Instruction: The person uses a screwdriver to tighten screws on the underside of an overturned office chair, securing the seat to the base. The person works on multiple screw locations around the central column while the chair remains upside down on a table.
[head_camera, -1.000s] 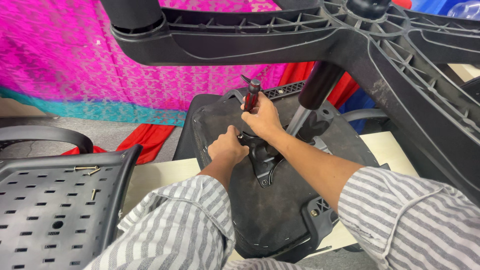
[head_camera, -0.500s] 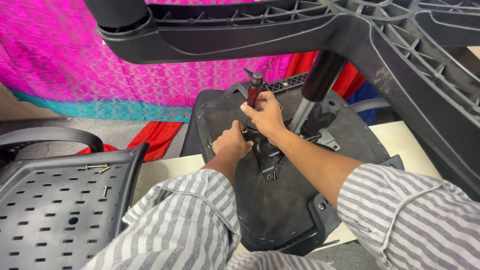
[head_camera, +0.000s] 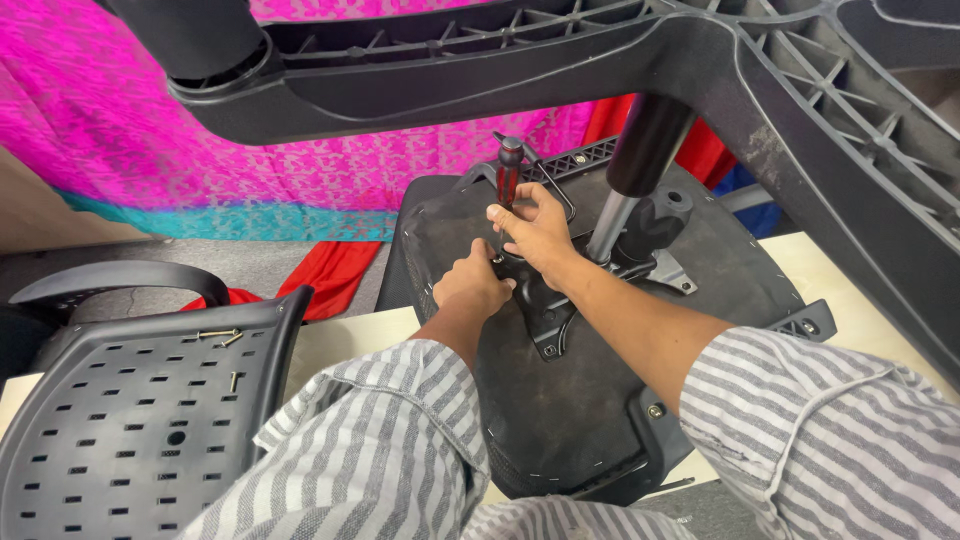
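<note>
Head view: upturned black chair seat (head_camera: 600, 400) lying at centre, underside up, metal mechanism plate (head_camera: 550, 300) bolted mid-seat. Right hand (head_camera: 535, 225) closed around red-handled screwdriver (head_camera: 508, 175), held upright. Left hand (head_camera: 472, 288) curled, pressing on the plate. Star base (head_camera: 560, 60) overhanging far edge. Perforated backrest (head_camera: 130, 420) near left, holding 3 loose screws (head_camera: 220, 338).

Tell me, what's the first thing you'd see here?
Probably the big black star-shaped chair base looming across the top, with its gas cylinder running down to the upturned chair seat in the middle. There the right hand grips a red-handled screwdriver, the left hand beside it at the metal mechanism. Behind hangs bright pink cloth.
</note>
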